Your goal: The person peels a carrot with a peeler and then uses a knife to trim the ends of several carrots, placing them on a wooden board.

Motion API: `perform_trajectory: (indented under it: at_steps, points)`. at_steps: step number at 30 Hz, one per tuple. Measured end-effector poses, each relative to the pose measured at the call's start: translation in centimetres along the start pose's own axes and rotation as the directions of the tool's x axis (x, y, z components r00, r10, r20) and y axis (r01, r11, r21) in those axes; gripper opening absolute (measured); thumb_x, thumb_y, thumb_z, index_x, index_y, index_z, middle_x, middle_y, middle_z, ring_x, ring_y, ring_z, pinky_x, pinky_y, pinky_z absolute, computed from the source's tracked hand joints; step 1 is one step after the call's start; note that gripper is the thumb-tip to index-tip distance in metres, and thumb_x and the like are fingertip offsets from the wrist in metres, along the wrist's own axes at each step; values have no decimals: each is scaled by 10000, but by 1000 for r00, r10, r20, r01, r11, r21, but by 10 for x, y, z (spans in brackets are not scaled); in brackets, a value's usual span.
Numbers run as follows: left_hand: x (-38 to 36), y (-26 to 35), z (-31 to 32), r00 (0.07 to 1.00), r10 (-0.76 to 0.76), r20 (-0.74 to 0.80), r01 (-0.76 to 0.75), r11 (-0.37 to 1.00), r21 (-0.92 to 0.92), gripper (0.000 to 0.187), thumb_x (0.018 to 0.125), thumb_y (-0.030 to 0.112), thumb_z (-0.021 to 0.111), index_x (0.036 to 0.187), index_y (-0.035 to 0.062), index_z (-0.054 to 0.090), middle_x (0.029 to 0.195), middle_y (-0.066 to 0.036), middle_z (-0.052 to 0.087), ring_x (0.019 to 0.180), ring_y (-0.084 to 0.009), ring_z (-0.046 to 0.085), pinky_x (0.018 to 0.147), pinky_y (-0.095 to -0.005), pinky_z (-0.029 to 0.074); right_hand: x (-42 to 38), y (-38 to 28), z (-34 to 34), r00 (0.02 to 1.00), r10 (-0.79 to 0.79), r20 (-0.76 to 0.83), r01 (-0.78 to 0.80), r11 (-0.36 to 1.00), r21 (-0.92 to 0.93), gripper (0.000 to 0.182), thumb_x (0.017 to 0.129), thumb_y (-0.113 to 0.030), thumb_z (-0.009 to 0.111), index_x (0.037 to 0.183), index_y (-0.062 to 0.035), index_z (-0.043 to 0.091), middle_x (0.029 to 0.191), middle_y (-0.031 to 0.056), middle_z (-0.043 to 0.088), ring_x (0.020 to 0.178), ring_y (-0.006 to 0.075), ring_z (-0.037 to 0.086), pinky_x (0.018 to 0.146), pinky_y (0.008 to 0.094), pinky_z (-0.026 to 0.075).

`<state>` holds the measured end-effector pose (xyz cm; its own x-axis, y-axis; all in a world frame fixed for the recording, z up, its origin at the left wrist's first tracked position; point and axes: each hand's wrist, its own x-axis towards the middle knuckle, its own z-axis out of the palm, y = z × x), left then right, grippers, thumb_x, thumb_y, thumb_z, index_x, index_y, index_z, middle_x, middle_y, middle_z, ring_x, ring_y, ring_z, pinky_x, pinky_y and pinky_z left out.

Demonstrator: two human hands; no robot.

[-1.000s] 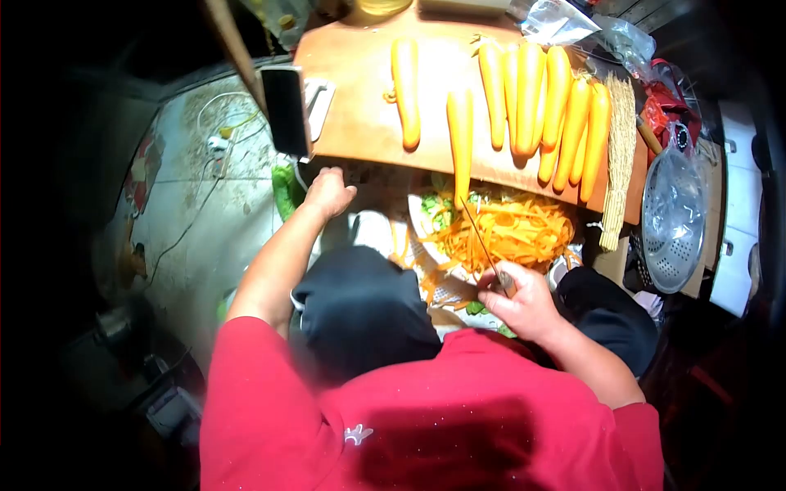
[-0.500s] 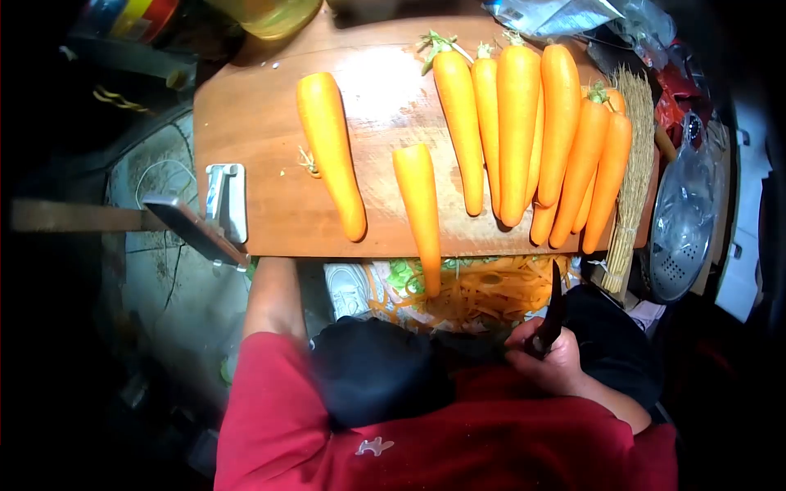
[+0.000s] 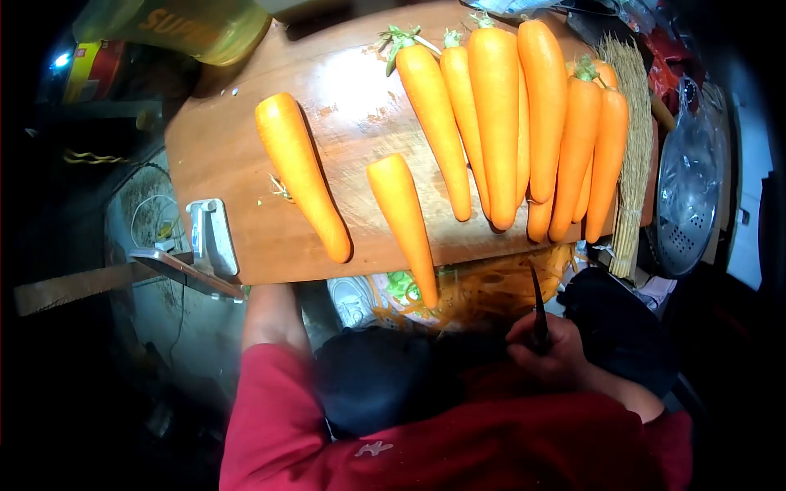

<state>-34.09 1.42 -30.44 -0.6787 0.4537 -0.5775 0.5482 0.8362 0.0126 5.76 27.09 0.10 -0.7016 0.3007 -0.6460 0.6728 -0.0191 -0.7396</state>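
Nearest, right hand [image 3: 550, 353] fisted round a dark knife [image 3: 538, 309] below the counter's [image 3: 246, 155] near edge, left hand hidden under that edge, grip untellable; beyond, one carrot [image 3: 404, 219] overhanging, another [image 3: 299, 173] alone mid-counter, roughly eight bunched [image 3: 524, 114] toward the far right corner.

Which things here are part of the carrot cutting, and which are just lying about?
In use: knife in the right hand; carrots on the board; carrot shreds below.
Lying about: colander, straw bundle, phone, yellow bottle.
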Motion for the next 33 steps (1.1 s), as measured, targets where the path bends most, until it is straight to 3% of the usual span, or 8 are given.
perform_trajectory:
  at_steps: [21, 23, 28, 29, 30, 31, 32, 33]
  points:
    - [-47, 8, 21, 999, 43, 21, -43, 999, -11, 489, 903, 350, 481, 1334, 118, 488, 1409, -149, 440, 1309, -369, 370, 1100, -477, 266, -2, 11, 3, 997, 52, 61, -52, 999, -8, 159, 806, -79, 694, 937, -37, 615, 839, 64, 646, 763, 111, 612, 690, 264, 499]
    - [-61, 14, 23, 997, 73, 18, -73, 997, -21, 490, 903, 350, 481, 1335, 119, 487, 1410, -148, 438, 1310, -368, 369, 1101, -477, 264, -2, 11, 4, 999, -12, 30, 13, 1000, -16, 142, 816, -80, 683, 933, -44, 612, 820, 41, 628, 748, 96, 588, 679, 260, 490]
    - [-122, 39, 28, 971, 236, -42, -239, 967, -92, 490, 903, 349, 481, 1336, 120, 485, 1412, -146, 436, 1313, -367, 365, 1103, -479, 260, -9, 15, 7, 999, 6, 53, -11, 995, 102, 116, 829, -76, 666, 924, -52, 605, 775, 14, 588, 704, 68, 537, 633, 242, 455]
    - [-131, 35, 44, 904, 354, -239, -347, 935, 72, 467, 885, 356, 502, 1272, 98, 542, 1269, -175, 553, 1174, -374, 509, 1016, -468, 385, -11, 17, 7, 999, -13, 52, 6, 990, 140, 109, 831, -74, 661, 922, -55, 604, 753, 7, 573, 689, 59, 521, 617, 236, 441]
    - [-150, 46, 24, 977, 211, -29, -212, 977, -18, 448, 880, 388, 514, 1196, 77, 579, 1180, -189, 593, 1078, -388, 554, 936, -464, 439, -13, 4, 6, 995, 75, 73, -83, 990, 116, 123, 819, -10, 660, 920, -53, 604, 726, -52, 568, 645, 19, 511, 584, 204, 424]
    - [-165, 59, 4, 981, 68, 184, -54, 996, -77, 449, 874, 421, 526, 1119, 56, 616, 1091, -203, 632, 983, -402, 599, 856, -460, 493, -16, 1, 5, 993, 78, 92, -89, 989, 116, 123, 819, -10, 660, 920, -53, 604, 726, -52, 568, 645, 19, 511, 584, 204, 424]
    - [-179, 57, 12, 999, 9, -30, -18, 951, -308, 401, 844, 386, 604, 952, 1, 632, 894, -243, 638, 808, -432, 610, 710, -467, 514, -21, -1, 5, 993, 59, 101, -74, 985, 154, 126, 821, -8, 657, 926, -52, 604, 716, -58, 557, 634, 15, 497, 582, 197, 416]
    - [-199, 65, 3, 983, -84, -163, -14, 851, -525, 324, 851, 275, 663, 998, -6, 598, 879, -198, 649, 793, -323, 643, 706, -398, 512, -26, -2, 7, 993, 39, 113, -61, 979, 192, 129, 823, -5, 654, 933, -51, 604, 706, -63, 546, 623, 11, 483, 580, 190, 407]
